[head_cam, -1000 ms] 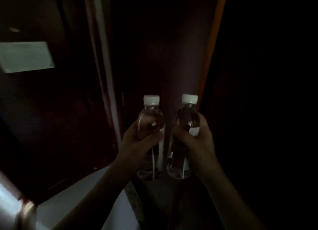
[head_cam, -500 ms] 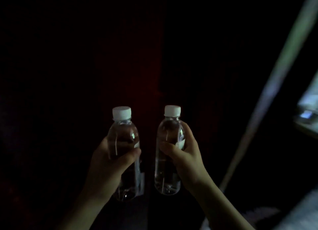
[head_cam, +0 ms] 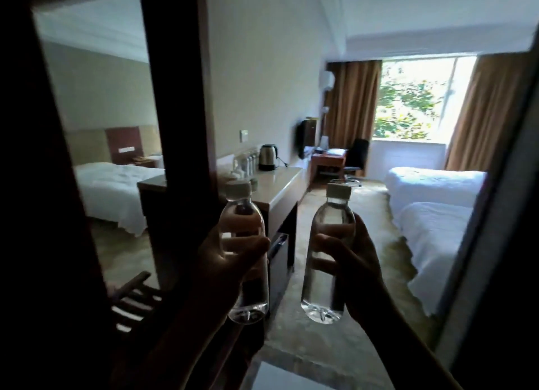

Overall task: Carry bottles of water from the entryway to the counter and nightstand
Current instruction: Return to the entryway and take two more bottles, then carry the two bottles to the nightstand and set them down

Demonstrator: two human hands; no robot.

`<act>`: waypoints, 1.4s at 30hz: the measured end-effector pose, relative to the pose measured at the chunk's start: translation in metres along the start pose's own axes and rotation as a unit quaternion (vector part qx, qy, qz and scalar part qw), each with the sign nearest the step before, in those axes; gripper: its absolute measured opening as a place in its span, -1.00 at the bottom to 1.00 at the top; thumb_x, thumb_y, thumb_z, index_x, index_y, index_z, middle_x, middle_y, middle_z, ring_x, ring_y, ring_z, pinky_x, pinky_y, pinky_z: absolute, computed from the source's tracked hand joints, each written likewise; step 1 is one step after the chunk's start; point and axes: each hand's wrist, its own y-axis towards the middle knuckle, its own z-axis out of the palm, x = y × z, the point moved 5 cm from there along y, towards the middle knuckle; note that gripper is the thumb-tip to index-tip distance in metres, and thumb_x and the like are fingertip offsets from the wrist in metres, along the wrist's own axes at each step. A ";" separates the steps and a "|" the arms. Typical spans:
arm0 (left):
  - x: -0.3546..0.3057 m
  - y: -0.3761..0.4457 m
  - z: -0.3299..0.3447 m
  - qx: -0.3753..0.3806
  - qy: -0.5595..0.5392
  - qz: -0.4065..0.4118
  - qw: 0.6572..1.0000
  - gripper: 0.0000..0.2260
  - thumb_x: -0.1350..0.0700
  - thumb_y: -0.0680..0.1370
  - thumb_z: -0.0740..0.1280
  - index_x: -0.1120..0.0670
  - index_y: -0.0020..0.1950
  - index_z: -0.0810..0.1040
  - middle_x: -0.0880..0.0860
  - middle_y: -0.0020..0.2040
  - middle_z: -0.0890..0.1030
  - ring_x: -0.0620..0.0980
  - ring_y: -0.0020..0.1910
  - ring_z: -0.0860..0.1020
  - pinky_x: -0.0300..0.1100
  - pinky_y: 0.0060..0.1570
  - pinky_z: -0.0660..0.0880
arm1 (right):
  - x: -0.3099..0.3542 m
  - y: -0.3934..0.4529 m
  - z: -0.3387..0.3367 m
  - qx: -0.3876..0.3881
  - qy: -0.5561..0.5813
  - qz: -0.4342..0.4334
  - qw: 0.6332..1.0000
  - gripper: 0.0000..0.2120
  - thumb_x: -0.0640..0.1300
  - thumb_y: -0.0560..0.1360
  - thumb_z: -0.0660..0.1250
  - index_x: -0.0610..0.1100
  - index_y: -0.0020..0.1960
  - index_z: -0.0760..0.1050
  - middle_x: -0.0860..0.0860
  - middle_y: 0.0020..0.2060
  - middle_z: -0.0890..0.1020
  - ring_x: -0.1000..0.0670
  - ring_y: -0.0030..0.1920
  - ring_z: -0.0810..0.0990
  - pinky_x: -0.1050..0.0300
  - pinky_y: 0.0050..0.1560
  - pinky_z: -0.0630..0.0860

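A: Bottles, 2, both upright in the air, apart. Left bottle in left hand, right bottle in right hand.
B: Fingers?
A: Clamped round each body, caps clear.
B: Tabletop?
A: Ahead; kettle at far edge.

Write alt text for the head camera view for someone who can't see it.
Each hand, left hand and right hand, grips a clear capped water bottle, left bottle and right bottle, upright. Beyond lies a hotel room: counter with kettle, two white beds, bright window.
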 end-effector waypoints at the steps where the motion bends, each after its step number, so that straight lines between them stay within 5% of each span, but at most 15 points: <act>1: 0.013 0.008 0.028 0.016 0.002 -0.006 1.000 -0.47 -0.09 0.07 0.59 0.03 -0.03 0.62 0.05 -0.26 0.67 0.10 -0.30 0.64 -0.14 -0.35 0.60 | 0.005 0.008 -0.029 -0.014 -0.012 -0.006 1.000 -0.61 -0.22 0.29 0.42 -0.10 0.10 0.48 0.09 -0.29 0.67 0.06 -0.29 0.68 0.15 -0.36 0.61; 4: 0.047 0.028 0.107 0.067 0.001 -0.017 0.998 -0.65 -0.13 0.15 0.52 -0.16 -0.10 0.65 0.01 -0.20 0.71 0.04 -0.25 0.69 -0.12 -0.31 0.61 | 0.015 0.032 -0.108 -0.049 -0.039 -0.016 0.998 -0.65 -0.21 0.29 0.42 -0.10 0.06 0.48 0.12 -0.30 0.67 0.09 -0.30 0.68 0.18 -0.36 0.60; 10: 0.091 0.078 0.221 0.103 -0.005 -0.021 0.994 -0.74 -0.01 0.25 0.54 -0.08 -0.10 0.64 0.08 -0.23 0.69 0.13 -0.26 0.68 -0.06 -0.33 0.63 | 0.025 0.090 -0.215 -0.102 -0.088 -0.028 0.990 -0.60 -0.29 0.35 0.52 0.00 0.08 0.48 0.13 -0.31 0.66 0.07 -0.29 0.66 0.15 -0.35 0.62; 15: 0.128 0.126 0.275 0.123 -0.010 -0.027 0.992 -0.68 -0.02 0.25 0.53 -0.03 -0.03 0.62 0.14 -0.18 0.68 0.13 -0.25 0.67 -0.07 -0.31 0.65 | 0.011 0.143 -0.269 -0.119 -0.101 -0.022 0.987 -0.55 -0.15 0.27 0.44 -0.10 0.15 0.47 0.13 -0.30 0.67 0.10 -0.30 0.68 0.18 -0.35 0.60; 21: 0.187 0.207 0.315 0.137 -0.013 -0.025 0.990 -0.84 0.08 0.31 0.47 -0.10 -0.14 0.64 0.06 -0.27 0.68 0.10 -0.31 0.66 -0.10 -0.32 0.64 | -0.039 0.225 -0.310 -0.123 -0.114 -0.021 0.986 -0.36 -0.16 0.27 0.45 -0.23 0.31 0.39 0.10 -0.27 0.67 0.07 -0.27 0.68 0.14 -0.34 0.62; 28: 0.267 0.355 0.347 0.144 -0.024 -0.029 0.989 -0.60 -0.12 0.19 0.52 -0.07 -0.01 0.62 0.20 -0.13 0.67 0.23 -0.19 0.69 0.05 -0.24 0.66 | -0.107 0.378 -0.344 -0.150 -0.142 -0.032 0.978 -0.35 -0.08 0.24 0.53 -0.20 0.28 0.42 -0.02 -0.16 0.69 -0.21 -0.07 0.71 0.01 -0.26 0.65; 33: 0.315 0.483 0.387 0.179 -0.007 -0.026 0.983 -0.62 0.03 0.33 0.50 0.07 0.11 0.57 0.26 -0.05 0.66 0.27 -0.10 0.68 0.17 -0.15 0.66 | -0.145 0.497 -0.375 -0.181 -0.139 -0.034 0.973 -0.48 -0.08 0.29 0.49 -0.04 0.23 0.48 0.03 -0.14 0.69 -0.09 -0.09 0.71 0.05 -0.23 0.64; 42: 0.416 0.637 0.473 0.212 -0.004 -0.057 0.976 -0.54 0.04 0.23 0.57 0.04 0.09 0.58 0.15 -0.12 0.69 0.19 -0.13 0.70 0.15 -0.17 0.67 | -0.185 0.662 -0.455 -0.201 -0.151 -0.043 0.967 -0.59 -0.15 0.29 0.45 -0.07 0.12 0.50 0.07 -0.18 0.69 0.05 -0.19 0.70 0.15 -0.31 0.61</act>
